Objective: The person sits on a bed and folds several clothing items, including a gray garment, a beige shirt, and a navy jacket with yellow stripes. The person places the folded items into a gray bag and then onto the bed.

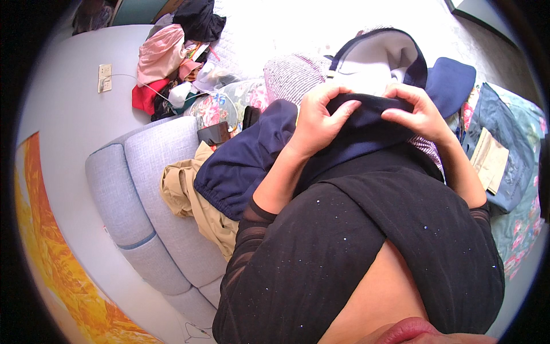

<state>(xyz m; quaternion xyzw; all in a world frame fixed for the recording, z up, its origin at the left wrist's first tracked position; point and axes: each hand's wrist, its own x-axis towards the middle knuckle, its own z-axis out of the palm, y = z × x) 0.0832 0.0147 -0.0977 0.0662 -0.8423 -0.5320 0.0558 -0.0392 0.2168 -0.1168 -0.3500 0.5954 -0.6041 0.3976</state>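
A navy blue garment [253,146] with pale lining lies across my lap, an elasticated cuff at its lower left and another navy part to the right. My left hand [324,116] grips the dark edge of the garment between thumb and fingers. On the same edge, a short way to the right, my right hand [414,109] pinches the cloth. Beyond both hands, the pale inside [369,60] of the garment stands open within a navy rim. Patterned striped cloth [294,75] shows behind and under it. My fingertips are partly hidden by the fabric.
A beige garment [184,189] lies by the grey sofa backrest [159,172]. Near it is a dark phone-like object [214,133]. Clothes, including a pink one [161,56], are piled at upper left. At right, a tan folded item [490,159] rests on a blue-grey bag [511,176].
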